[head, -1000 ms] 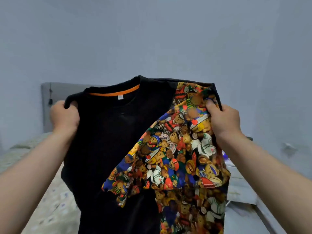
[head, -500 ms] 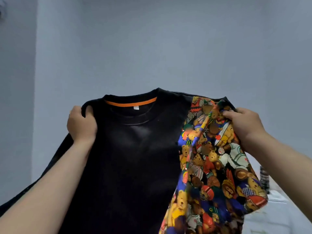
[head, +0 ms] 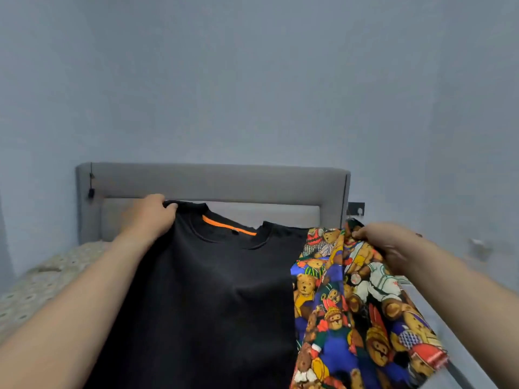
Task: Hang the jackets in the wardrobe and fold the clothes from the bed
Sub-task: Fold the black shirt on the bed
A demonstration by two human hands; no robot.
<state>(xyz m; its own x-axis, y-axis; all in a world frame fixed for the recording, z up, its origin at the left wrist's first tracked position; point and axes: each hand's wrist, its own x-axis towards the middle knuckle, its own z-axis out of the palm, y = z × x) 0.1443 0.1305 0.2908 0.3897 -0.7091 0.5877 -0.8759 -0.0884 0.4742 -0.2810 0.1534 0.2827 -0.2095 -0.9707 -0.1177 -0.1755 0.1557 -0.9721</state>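
A black T-shirt (head: 213,299) with an orange neck band and a teddy-bear print sleeve (head: 356,318) is spread out in front of me over the bed (head: 42,279). My left hand (head: 151,213) grips its left shoulder near the headboard. On the right, my right hand (head: 387,245) pinches the printed shoulder. The shirt's lower part runs out of the frame at the bottom.
A grey padded headboard (head: 213,181) stands against the blue-grey wall, with a small black item hanging on its left post (head: 91,192). The patterned bedsheet shows at the left. A wall socket (head: 356,208) sits right of the headboard.
Both hands have lowered the shirt from held up in the air toward the bed. The view has tilted down, so the headboard and mattress show again.
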